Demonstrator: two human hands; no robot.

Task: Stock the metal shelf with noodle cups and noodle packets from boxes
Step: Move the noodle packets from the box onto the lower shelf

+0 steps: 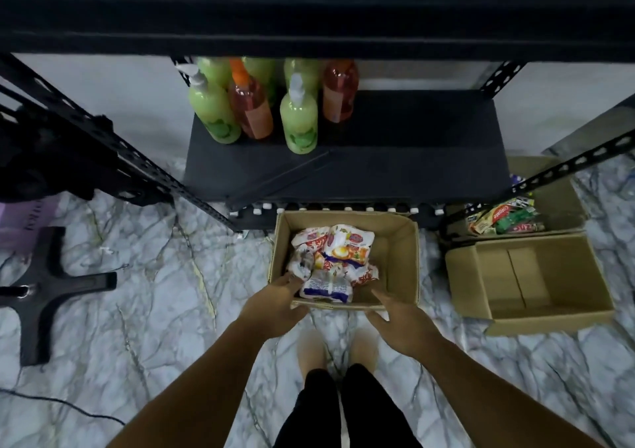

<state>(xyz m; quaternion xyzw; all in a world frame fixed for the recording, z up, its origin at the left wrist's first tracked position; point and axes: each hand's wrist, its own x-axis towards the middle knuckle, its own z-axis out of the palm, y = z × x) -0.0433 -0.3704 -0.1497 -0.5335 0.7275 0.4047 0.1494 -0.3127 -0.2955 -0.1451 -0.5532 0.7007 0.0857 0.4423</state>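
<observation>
Shelf: metal shelf [395, 158] beyond the hands, no noodles yet.
Box: noodle packets [343, 251] unpicked in cardboard box [402, 258].
Hands: left hand [278, 298], right hand [395, 317] spread, empty, at its rim.

"Colgate" on a red toothpaste carton [494, 220].

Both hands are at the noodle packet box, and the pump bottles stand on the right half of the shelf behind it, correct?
No: in the head view the pump bottles stand on the left half of the shelf. The left hand and right hand are at the noodle packet box.
</observation>
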